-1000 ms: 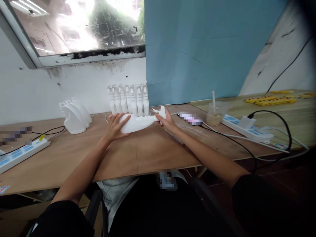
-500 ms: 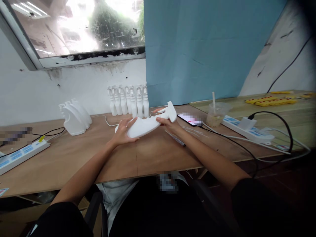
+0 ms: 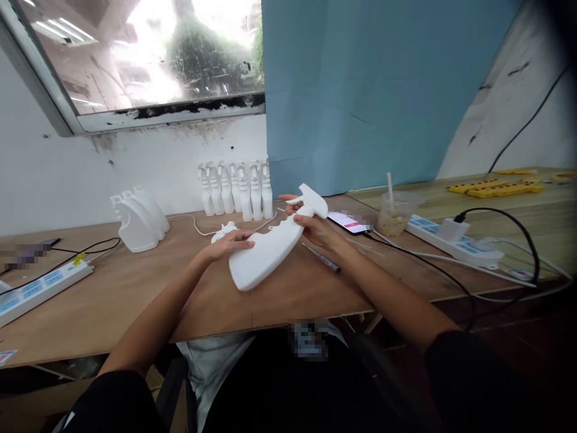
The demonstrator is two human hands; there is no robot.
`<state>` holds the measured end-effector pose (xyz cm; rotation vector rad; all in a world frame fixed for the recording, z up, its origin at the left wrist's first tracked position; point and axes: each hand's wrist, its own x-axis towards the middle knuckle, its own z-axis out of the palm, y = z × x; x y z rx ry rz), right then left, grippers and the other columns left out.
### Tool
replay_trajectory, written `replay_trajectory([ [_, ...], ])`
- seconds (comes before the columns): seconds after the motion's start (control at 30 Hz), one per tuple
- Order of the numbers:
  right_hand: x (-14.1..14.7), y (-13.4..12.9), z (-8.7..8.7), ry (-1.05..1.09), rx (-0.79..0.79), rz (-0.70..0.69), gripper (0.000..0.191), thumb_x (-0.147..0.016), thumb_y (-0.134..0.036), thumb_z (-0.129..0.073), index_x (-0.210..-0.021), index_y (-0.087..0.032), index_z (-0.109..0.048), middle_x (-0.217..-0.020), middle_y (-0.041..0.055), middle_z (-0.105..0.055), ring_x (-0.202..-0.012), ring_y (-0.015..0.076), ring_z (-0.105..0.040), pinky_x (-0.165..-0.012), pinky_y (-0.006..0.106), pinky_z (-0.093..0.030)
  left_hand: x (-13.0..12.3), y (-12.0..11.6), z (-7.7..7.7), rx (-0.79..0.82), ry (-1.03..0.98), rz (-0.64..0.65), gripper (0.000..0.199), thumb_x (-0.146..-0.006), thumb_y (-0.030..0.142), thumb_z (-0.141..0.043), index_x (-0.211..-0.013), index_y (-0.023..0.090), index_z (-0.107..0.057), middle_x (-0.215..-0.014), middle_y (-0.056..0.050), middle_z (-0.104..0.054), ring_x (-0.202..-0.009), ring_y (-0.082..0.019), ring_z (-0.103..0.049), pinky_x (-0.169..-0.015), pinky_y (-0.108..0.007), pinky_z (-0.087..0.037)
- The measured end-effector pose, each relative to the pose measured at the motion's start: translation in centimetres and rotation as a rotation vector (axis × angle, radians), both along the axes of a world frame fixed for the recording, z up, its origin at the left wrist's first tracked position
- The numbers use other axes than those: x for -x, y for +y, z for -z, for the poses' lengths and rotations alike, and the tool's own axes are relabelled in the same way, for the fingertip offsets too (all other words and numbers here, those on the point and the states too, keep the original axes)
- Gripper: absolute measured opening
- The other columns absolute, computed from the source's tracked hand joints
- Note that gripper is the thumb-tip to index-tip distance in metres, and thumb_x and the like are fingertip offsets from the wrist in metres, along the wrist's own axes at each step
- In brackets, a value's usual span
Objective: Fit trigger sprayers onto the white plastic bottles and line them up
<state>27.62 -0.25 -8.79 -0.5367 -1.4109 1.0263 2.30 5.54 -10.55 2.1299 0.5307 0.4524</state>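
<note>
A white spray bottle (image 3: 265,255) with its trigger head (image 3: 313,201) on it is held tilted above the table, base toward the lower left and head toward the upper right. My right hand (image 3: 318,228) is wrapped round its neck just under the trigger head. At the bottle's upper left edge, my left hand (image 3: 228,245) grips it with thumb and fingers, the fingertips partly hidden. Behind the left hand lies a small heap of white trigger heads (image 3: 224,230), partly covered by that hand. A pen (image 3: 322,258) rests on the table below my right wrist.
Several white spray bottles (image 3: 244,195) stand by the wall, and a few white bottles (image 3: 137,225) without clear heads stand farther left. To the right are a phone (image 3: 349,222), a plastic cup (image 3: 396,213) with a straw and a power strip (image 3: 473,246). Another power strip (image 3: 45,288) lies left.
The bottle has tilted more steeply, its base swinging down and toward me. My left hand has shifted from round its base to its upper left edge, uncovering the white heap behind.
</note>
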Motion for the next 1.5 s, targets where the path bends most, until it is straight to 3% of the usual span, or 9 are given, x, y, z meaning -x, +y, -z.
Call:
replay_trajectory([
  [0.07,0.0,-0.3,-0.5,0.009,0.046,-0.038,0.062,-0.060,-0.045,-0.080,-0.113,-0.022,-0.058,-0.076,-0.0034,-0.049,-0.064,0.0117,-0.048,-0.054,0.024,-0.046,0.3,1.1,-0.2,0.226,-0.054,0.030,0.062,-0.075,0.058,-0.065,-0.118,0.014,-0.062,-0.099,-0.011,-0.068,-0.083,-0.026,-0.065,-0.069,-0.032,-0.052],
  [0.17,-0.5,-1.1,-0.4,-0.027,0.108,-0.014,0.069,-0.064,-0.044,-0.080,-0.123,-0.025,-0.051,-0.085,-0.0007,-0.055,-0.063,0.0133,-0.052,-0.053,0.029,-0.052,1.4,3.4,-0.1,0.284,-0.289,-0.186,0.057,-0.068,0.056,-0.072,-0.102,0.011,-0.066,-0.077,-0.008,-0.066,-0.060,-0.019,-0.061,-0.049,-0.025,-0.045],
  [0.33,-2.4,-4.9,2.7,-0.113,0.188,0.140,0.051,-0.076,-0.034,-0.073,-0.122,-0.024,-0.054,-0.080,-0.0022,-0.056,-0.055,0.0106,-0.053,-0.046,0.026,-0.050,3.3,8.0,0.3,0.058,-0.791,-0.583,0.051,-0.072,0.050,-0.068,-0.108,0.015,-0.058,-0.100,-0.008,-0.064,-0.087,-0.019,-0.063,-0.068,-0.024,-0.052],
  [0.47,-4.2,-10.4,5.9,-0.329,0.263,0.218,0.024,-0.083,-0.038,-0.065,-0.097,-0.018,-0.066,-0.061,-0.0028,-0.057,-0.047,0.0092,-0.052,-0.046,0.023,-0.045,3.4,12.3,0.7,-0.163,-0.552,-1.077,0.050,-0.078,0.037,-0.065,-0.119,0.015,-0.048,-0.102,-0.008,-0.062,-0.092,-0.018,-0.064,-0.067,-0.023,-0.054],
  [0.57,-5.3,-14.7,7.9,-0.556,0.515,-0.021,0.029,-0.086,-0.043,-0.058,-0.089,-0.016,-0.068,-0.059,0.0009,-0.061,-0.048,0.0121,-0.057,-0.045,0.024,-0.045,2.4,14.8,0.6,-0.226,-0.411,-1.236,0.051,-0.078,0.033,-0.066,-0.121,0.013,-0.046,-0.101,-0.010,-0.062,-0.092,-0.021,-0.064,-0.070,-0.028,-0.054],
  [0.67,-5.9,-17.5,10.2,-0.710,0.674,-0.134,0.029,-0.087,-0.040,-0.053,-0.088,-0.015,-0.067,-0.066,0.0033,-0.064,-0.053,0.0131,-0.060,-0.049,0.024,-0.047,0.8,16.3,0.5,-0.275,-0.314,-1.296,0.048,-0.074,0.029,-0.072,-0.115,0.013,-0.051,-0.103,-0.011,-0.062,-0.099,-0.024,-0.061,-0.085,-0.034,-0.050],
  [0.77,-6.3,-18.3,13.5,-0.821,0.715,0.039,0.025,-0.085,-0.036,-0.051,-0.077,-0.015,-0.062,-0.066,0.0031,-0.061,-0.053,0.0128,-0.059,-0.048,0.023,-0.044,-1.0,17.0,0.9,-0.303,-0.205,-1.309,0.049,-0.069,0.025,-0.076,-0.110,0.015,-0.053,-0.104,-0.012,-0.062,-0.104,-0.028,-0.059,-0.090,-0.038,-0.046],
  [1.0,-5.3,-16.1,20.1,-0.707,0.831,0.180,0.015,-0.076,-0.025,-0.047,-0.081,-0.016,-0.058,-0.064,-0.0008,-0.057,-0.046,0.0110,-0.053,-0.043,0.023,-0.040,-4.3,17.6,2.5,-0.293,-0.087,-1.304,0.055,-0.068,0.023,-0.078,-0.113,0.014,-0.048,-0.112,-0.016,-0.059,-0.108,-0.033,-0.057,-0.089,-0.042,-0.046],
  [1.5,-2.9,-13.1,21.9,-0.401,1.028,0.125,0.037,-0.065,-0.055,-0.058,-0.062,-0.018,-0.055,-0.054,0.0006,-0.058,-0.038,0.0077,-0.039,-0.040,0.021,-0.025,-5.9,16.9,1.5,-0.158,-0.200,-1.269,0.057,-0.068,0.020,-0.077,-0.115,0.005,-0.048,-0.124,-0.026,-0.049,-0.118,-0.037,-0.051,-0.099,-0.047,-0.043],
])
